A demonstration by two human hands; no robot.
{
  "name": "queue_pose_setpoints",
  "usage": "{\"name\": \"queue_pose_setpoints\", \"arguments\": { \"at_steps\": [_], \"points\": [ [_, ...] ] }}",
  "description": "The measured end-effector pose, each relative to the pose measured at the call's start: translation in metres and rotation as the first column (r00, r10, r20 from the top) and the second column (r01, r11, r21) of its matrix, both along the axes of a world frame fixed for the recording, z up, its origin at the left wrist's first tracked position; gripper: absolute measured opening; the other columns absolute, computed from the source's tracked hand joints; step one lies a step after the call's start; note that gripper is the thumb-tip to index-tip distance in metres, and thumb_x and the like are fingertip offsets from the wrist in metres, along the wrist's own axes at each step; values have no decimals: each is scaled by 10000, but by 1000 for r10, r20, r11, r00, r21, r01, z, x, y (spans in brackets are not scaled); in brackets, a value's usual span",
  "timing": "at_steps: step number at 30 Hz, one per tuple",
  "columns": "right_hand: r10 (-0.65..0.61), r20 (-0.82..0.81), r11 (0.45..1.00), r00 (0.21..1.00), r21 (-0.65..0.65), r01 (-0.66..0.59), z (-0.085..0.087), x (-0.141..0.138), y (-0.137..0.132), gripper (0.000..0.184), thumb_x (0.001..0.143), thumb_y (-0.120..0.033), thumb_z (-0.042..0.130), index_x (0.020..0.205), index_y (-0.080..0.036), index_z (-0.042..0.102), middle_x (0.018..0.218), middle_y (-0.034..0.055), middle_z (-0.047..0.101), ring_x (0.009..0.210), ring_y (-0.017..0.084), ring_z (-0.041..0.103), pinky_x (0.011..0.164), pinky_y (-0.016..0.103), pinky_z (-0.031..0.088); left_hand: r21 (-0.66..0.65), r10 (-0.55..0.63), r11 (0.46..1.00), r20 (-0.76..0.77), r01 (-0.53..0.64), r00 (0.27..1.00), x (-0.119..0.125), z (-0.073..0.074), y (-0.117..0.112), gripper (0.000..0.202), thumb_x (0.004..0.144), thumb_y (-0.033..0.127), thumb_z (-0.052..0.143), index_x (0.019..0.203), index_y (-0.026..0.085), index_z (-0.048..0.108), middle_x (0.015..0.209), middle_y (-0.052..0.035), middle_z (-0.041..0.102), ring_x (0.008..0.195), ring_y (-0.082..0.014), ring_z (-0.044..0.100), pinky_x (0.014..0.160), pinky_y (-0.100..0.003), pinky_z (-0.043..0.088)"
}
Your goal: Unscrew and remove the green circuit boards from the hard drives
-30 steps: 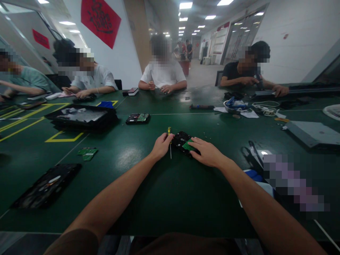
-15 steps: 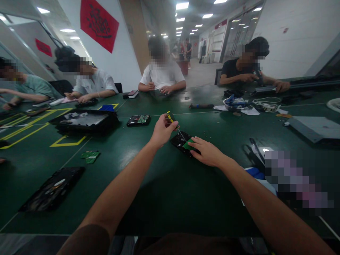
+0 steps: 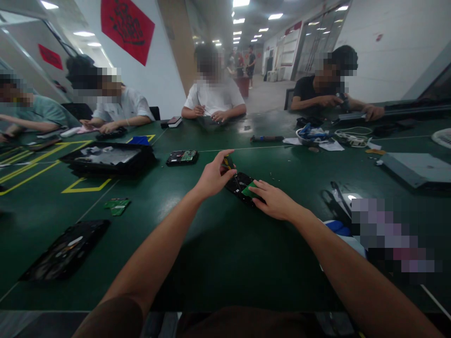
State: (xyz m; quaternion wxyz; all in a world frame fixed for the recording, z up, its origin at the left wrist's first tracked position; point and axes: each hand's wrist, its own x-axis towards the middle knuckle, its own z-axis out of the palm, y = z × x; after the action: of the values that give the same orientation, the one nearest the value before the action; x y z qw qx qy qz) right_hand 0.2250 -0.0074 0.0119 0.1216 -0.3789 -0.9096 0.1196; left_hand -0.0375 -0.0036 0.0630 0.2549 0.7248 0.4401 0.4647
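Observation:
My left hand (image 3: pixel 213 176) is closed around the yellow and black handle of a screwdriver (image 3: pixel 229 162). The screwdriver's shaft slants down to a black hard drive (image 3: pixel 232 189) lying on the table; exactly where its tip sits is too small to tell. A green circuit board (image 3: pixel 248 189) covers part of the drive. Across the drive's right end lies my right hand (image 3: pixel 273 200), its fingers on the board and its thumb at the near side, gripping it. The fingers hide that end of the drive.
Several tiny screws (image 3: pixel 275 176) lie beyond the drive. Another hard drive (image 3: pixel 182 157), a black tray (image 3: pixel 109 157), a loose green board (image 3: pixel 118 205) and a black drive casing (image 3: pixel 66 251) are to the left. A grey metal box (image 3: pixel 419 171) stands right. Co-workers sit across the table.
The screwdriver handle now stands more upright and its tip has shifted left on the drive. My left index finger has stretched out over the handle. My right hand keeps its place.

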Motion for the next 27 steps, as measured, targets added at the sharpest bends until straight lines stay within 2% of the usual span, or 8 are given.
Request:
{"name": "queue_pose_setpoints", "arguments": {
  "at_steps": [9,14,27],
  "points": [
    [-2,13,1000,1000,7,2,1,-2,-2,536,1008,-440,473,1491,-212,513,1640,119,373,1513,352,348,1221,587,331,29,-24,999,-64,26,998,7,4,-7,669,882,184,675,1499,244,425,1131,-89,720,921,-201,731,901,-372,593],
    [-12,18,1000,1000,15,12,1,-2,-2,525,1011,-459,472,1487,-241,515,1639,96,383,1512,344,355,1218,587,340,16,-20,1000,-81,21,997,7,6,-9,655,887,190,663,1495,249,424,1128,-81,724,923,-204,736,898,-369,596],
    [-1,1,1000,1000,27,1,-1,-1,-1,527,1013,-467,459,1482,-234,520,1634,92,391,1518,325,347,1232,573,326,8,-16,1000,-73,17,997,9,7,-10,658,887,187,675,1495,248,434,1121,-87,728,926,-213,736,916,-392,592]
  ]
}}
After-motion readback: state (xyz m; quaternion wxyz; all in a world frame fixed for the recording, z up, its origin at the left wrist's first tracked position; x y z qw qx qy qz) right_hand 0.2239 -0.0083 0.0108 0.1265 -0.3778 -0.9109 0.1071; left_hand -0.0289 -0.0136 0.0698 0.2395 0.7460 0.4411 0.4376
